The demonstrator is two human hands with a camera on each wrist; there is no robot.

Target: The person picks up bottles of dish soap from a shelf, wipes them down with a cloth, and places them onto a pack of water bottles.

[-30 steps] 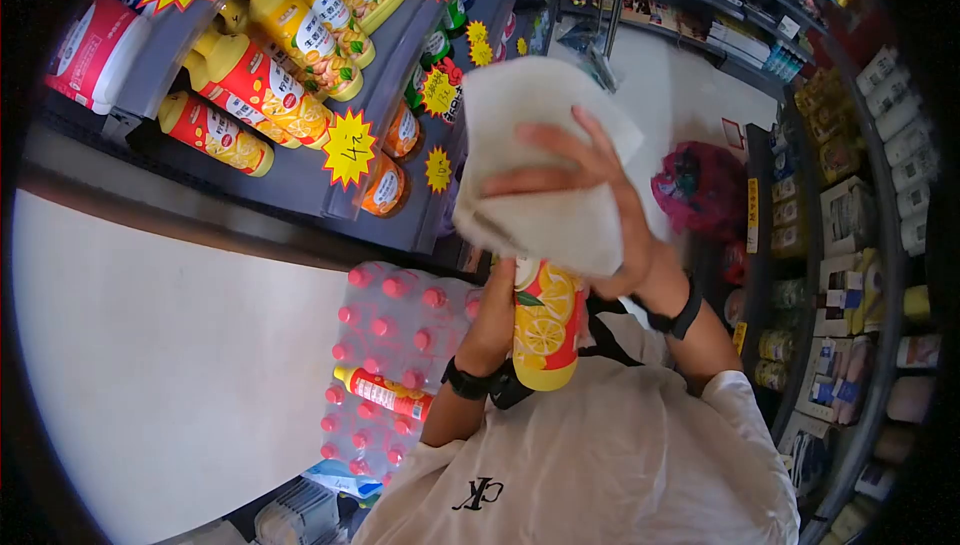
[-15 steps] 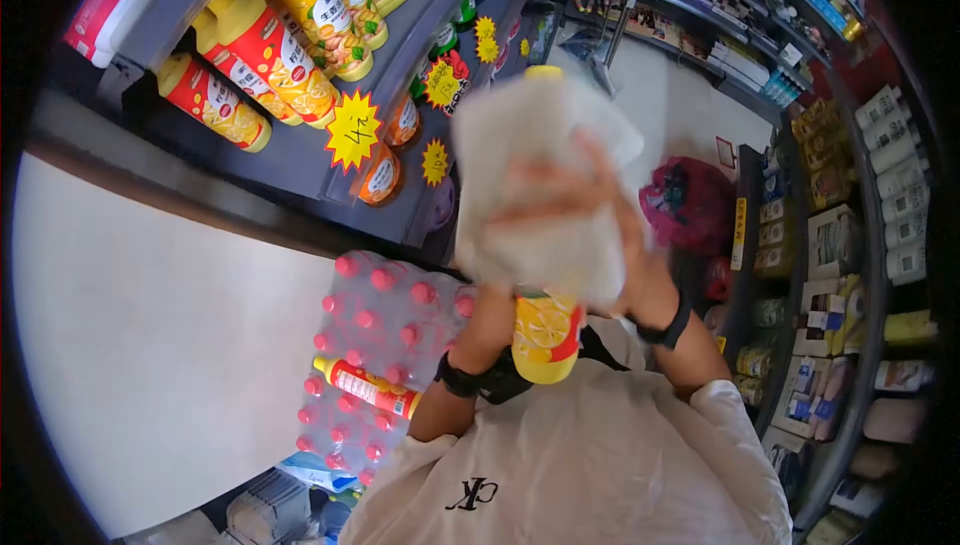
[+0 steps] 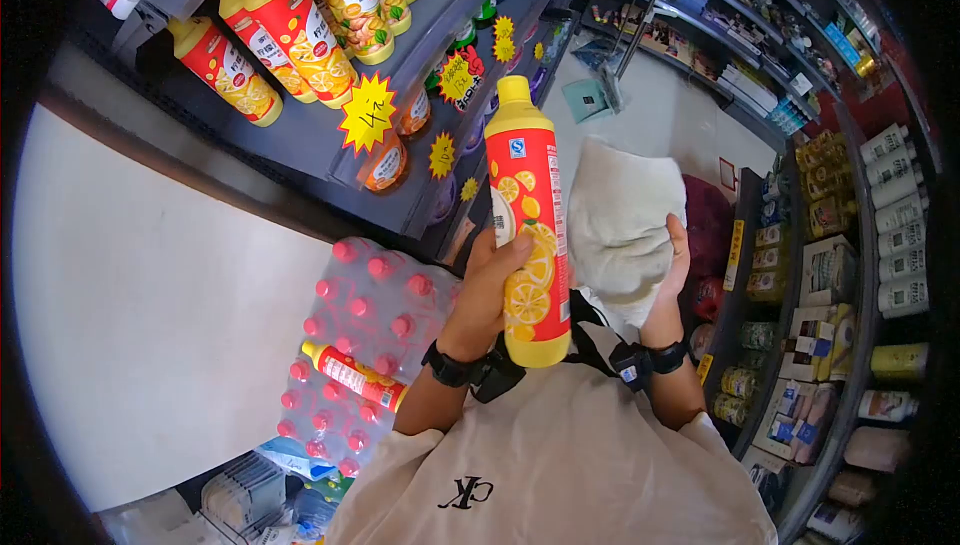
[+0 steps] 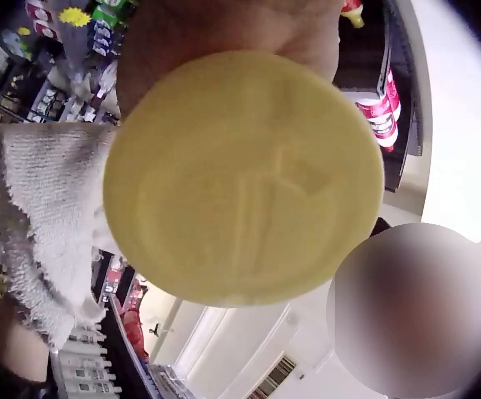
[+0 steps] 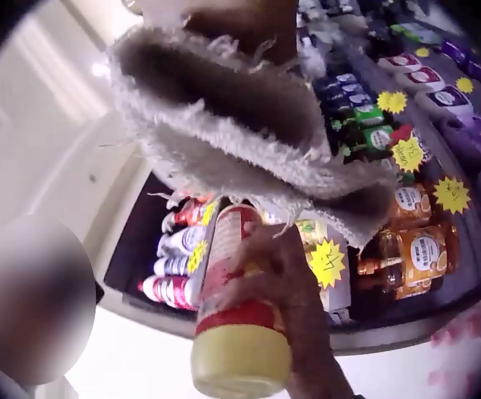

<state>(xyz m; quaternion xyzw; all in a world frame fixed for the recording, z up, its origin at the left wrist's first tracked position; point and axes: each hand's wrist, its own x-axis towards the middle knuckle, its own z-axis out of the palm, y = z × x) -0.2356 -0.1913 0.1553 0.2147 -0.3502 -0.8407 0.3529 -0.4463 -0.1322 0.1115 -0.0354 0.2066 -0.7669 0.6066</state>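
Observation:
In the head view my left hand (image 3: 487, 290) grips the lower half of a red and yellow bottle (image 3: 540, 235) with lemon slices on its label, held upright, yellow cap up. The left wrist view shows the bottle's round yellow base (image 4: 244, 179) up close. To its right, my right hand (image 3: 672, 270) holds a folded whitish cloth (image 3: 625, 215), thumb along its edge; cloth and bottle are apart. The right wrist view shows the frayed layers of the cloth (image 5: 240, 133) above the bottle (image 5: 240, 332); the right fingers are mostly hidden behind it.
Shelves with similar bottles (image 3: 290, 30) and star-shaped price tags (image 3: 368, 115) stand at the upper left. Another red and yellow bottle (image 3: 352, 377) lies on wrapped pink-capped bottles (image 3: 400, 325). Stocked shelves (image 3: 850, 275) line the right side, near a dark red bag (image 3: 708, 225).
The right hand and cloth have moved off the bottle to the right, uncovering its cap and label. The left hand still grips the bottle.

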